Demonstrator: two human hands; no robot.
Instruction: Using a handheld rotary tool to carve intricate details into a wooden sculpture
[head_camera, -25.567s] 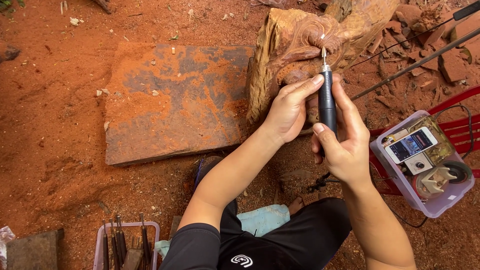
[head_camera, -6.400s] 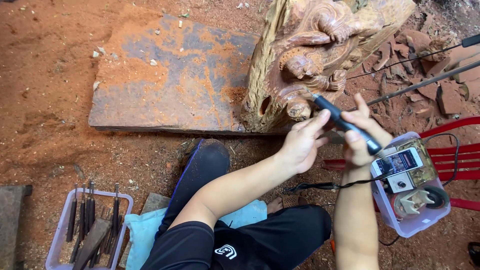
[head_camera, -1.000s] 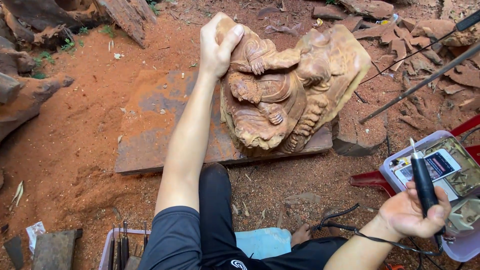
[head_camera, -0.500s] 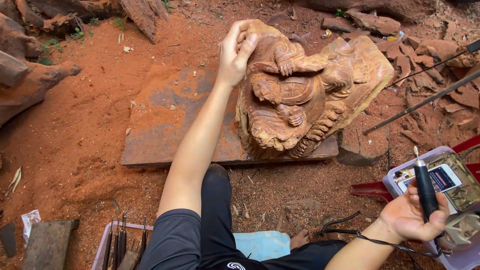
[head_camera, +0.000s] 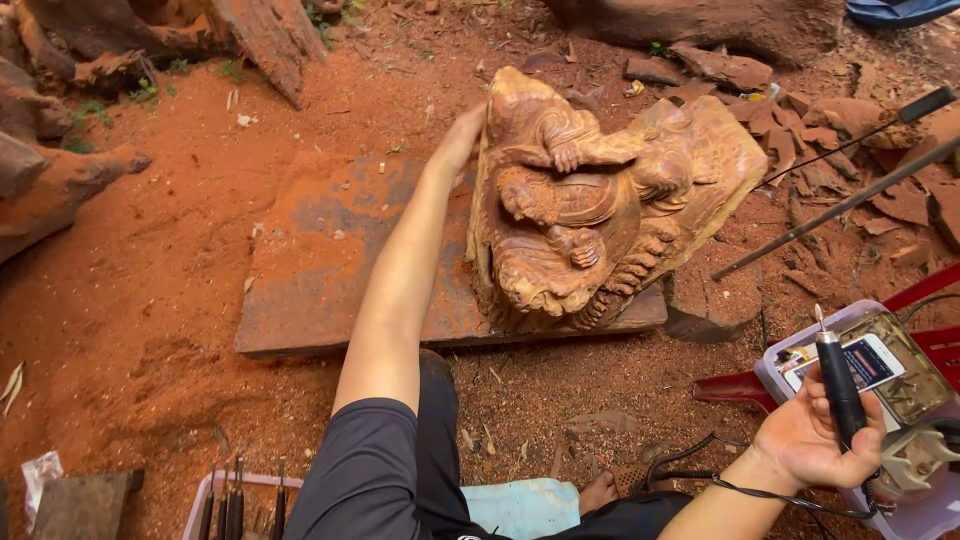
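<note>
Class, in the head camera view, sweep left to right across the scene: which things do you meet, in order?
Tree root → flat slab → left hand → wood carving → black rotary tool in the right hand.

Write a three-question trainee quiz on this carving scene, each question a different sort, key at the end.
1. True or false: the left hand rests on the upper left edge of the carving.
2. What does the right hand hold? A) a hammer B) a black rotary tool C) a brush
3. Fill in: the carving stands on a flat ___ on the red ground.

Key
1. True.
2. B: the rotary tool points bit-up, away from the carving, with its cord trailing below the wrist, in front of a tray of small items.
3. Slab.
</note>
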